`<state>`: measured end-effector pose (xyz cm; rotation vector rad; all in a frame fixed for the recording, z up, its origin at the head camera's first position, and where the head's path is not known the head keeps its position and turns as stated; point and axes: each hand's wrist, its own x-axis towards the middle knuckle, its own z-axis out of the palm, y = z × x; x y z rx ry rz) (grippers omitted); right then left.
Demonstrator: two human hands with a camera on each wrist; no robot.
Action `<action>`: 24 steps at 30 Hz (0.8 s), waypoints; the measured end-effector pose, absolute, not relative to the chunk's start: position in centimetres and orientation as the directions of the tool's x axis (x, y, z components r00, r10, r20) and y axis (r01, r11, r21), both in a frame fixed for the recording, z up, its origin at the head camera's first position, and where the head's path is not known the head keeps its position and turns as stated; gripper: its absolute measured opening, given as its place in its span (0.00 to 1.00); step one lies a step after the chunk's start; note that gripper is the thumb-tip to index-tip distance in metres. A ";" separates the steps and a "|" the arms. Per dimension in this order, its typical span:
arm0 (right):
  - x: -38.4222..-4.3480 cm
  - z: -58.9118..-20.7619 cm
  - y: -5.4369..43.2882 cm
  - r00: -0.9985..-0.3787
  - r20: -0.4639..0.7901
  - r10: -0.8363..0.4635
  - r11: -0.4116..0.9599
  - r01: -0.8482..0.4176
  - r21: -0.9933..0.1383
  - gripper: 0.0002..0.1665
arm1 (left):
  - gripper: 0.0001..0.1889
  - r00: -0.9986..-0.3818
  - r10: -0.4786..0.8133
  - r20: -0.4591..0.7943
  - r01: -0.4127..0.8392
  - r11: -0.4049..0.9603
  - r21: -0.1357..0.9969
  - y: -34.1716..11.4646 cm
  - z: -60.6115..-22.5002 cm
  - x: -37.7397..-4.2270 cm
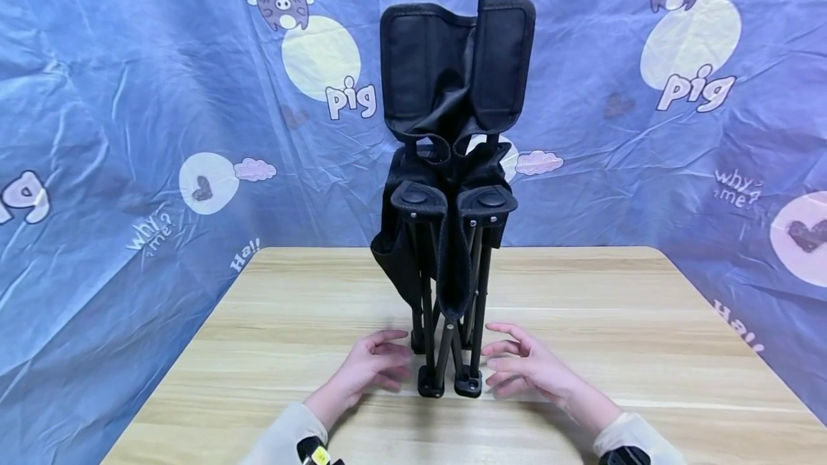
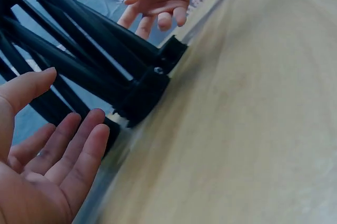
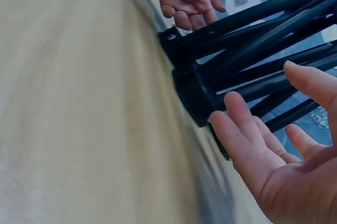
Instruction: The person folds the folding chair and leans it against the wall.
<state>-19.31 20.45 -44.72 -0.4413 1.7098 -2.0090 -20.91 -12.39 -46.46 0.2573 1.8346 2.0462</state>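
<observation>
head view: a folded black chair (image 1: 455, 171), near the middle of the wooden table (image 1: 291, 307). stands upright on its feet (image 1: 468, 384), with slim legs (image 1: 426, 321) gathered close, probably because of the folded frame. at the top, two stiff fabric panels (image 1: 504, 63) side by side, slack cloth in between; seems to sag there for want of an opened frame. lower down, two rounded pads (image 1: 489, 199) just beside each other, likely from the same folding. left hand (image 1: 377, 364) low on one side, right hand (image 1: 523, 364) low on the other, both just beside the legs. fingers of each apart and gently bent, holding nothing; perhaps set so low for reaching the leg ends. behind, a blue patterned curtain (image 1: 194, 128).

left wrist view: left hand close up, thumb wide of the fingers, nothing in the grasp. fingertips across the legs at this angle; cannot tell of any touch. beyond the feet, right hand, likewise empty and loosely curved.

right wrist view: right hand near, thumb raised and wide, nothing held. left hand past the feet, fingers loosely bent. legs between both palms, seemingly for support within reach on either side; feet on the table, presumably bearing the chair's whole weight.
</observation>
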 end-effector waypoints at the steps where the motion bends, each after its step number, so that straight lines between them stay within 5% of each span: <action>1: -19.3 -44.9 20.4 -0.839 -0.065 -0.541 -0.109 0.146 -0.983 0.42 | 0.31 -0.910 0.399 -0.118 -0.160 -0.075 0.984 -12.3 -46.6 -20.8; 24: -19.3 -46.5 19.4 -0.807 -0.161 -0.569 -0.053 0.231 -0.971 0.44 | 0.30 -0.840 0.528 -0.126 -0.144 0.007 0.990 -11.4 -47.0 -20.4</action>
